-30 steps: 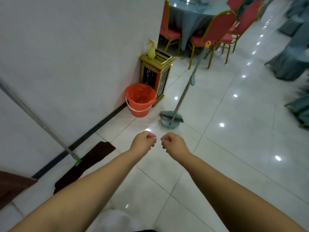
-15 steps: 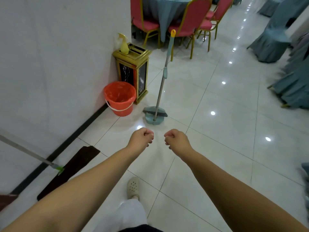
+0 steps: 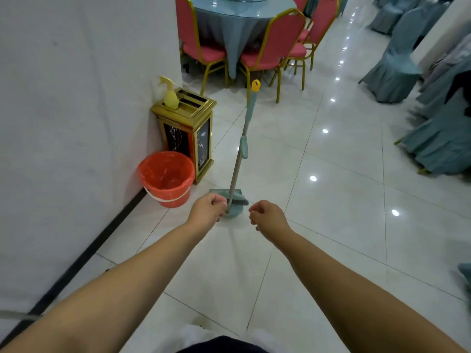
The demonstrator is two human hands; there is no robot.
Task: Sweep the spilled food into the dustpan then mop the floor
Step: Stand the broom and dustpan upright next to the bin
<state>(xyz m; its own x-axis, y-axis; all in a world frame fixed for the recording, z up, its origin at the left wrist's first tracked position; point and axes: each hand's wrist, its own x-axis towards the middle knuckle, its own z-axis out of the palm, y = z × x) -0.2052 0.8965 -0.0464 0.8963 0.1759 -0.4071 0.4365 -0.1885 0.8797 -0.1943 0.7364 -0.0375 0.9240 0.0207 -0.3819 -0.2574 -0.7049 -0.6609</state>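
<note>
Both arms extend forward over the tiled floor [image 3: 331, 225]; the left hand [image 3: 207, 208] and right hand [image 3: 265, 217] have curled fingers and hold nothing. The broom [image 3: 242, 146] stands upright in its dustpan [image 3: 233, 200] just beyond the hands, near the orange bucket [image 3: 167, 178] and gold bin [image 3: 190, 133] at the left wall, probably parked for ready pickup. No spilled food is visible.
</note>
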